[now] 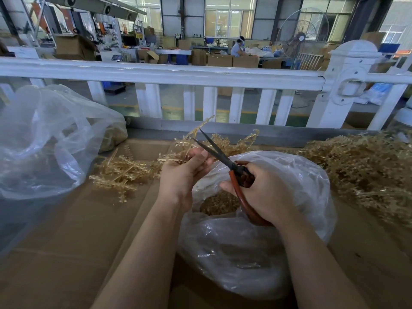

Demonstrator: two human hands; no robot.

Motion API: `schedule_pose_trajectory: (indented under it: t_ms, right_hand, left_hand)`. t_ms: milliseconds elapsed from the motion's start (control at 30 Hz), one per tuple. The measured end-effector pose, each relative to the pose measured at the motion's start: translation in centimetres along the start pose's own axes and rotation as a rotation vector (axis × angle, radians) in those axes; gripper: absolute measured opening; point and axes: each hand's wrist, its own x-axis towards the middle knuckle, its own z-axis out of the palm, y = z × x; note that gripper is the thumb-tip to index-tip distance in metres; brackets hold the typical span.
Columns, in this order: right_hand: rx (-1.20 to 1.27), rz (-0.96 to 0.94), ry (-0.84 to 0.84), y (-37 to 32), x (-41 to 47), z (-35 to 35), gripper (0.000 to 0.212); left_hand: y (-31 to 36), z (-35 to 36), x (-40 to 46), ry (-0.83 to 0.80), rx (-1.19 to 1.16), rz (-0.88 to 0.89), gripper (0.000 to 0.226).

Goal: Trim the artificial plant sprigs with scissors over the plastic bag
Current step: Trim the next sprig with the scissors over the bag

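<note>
Far left on the bench (66, 230), covered in brown cardboard, a large clear bag (44, 141) slumped, tan sprigs dimly visible inside at its right end. Beside it lay a loose heap of cut sprigs (120, 172). Left hand (180, 175) raised above the heap's right edge, grip closed around the stems of a tan sprig bunch (200, 141) that fanned up and away from the fingers. Scissors (225, 161) met the bunch just above the left thumb, dark blades parted narrowly and angled up-left. Right hand (263, 192) held the red handles, fingers curled through and around the loops. Beneath both hands sat the plastic bag (256, 241), mouth open, trimmings (218, 204) gathered inside. Far right, a big pile of untrimmed sprigs (361, 166). White railing (200, 74) ran behind the bench.
</note>
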Motion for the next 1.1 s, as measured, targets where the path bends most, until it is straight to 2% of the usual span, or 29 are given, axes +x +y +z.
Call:
schedule_pose_trajectory:
  t_ms: [133, 533, 767, 1100]
  right_hand:
    - [-0.026, 0.001, 0.016, 0.09, -0.13, -0.05, 0.054]
    - [-0.161, -0.047, 0.054, -0.11, -0.30, -0.11, 0.065]
    - [-0.145, -0.033, 0.080, -0.26, -0.08, 0.25, 0.061]
    - [-0.109, -0.021, 0.093, -0.86, -0.27, 0.14, 0.074]
  left_hand:
    - [0.03, -0.04, 0.05, -0.008, 0.029, 0.021, 0.011]
    - [0.08, -0.06, 0.07, -0.058, 0.113, 0.144, 0.033]
    - [-0.13, -0.17, 0.21, -0.123, 0.118, 0.170, 0.012]
    - [0.11, 0.22, -0.17, -0.145, -0.005, 0.077, 0.017]
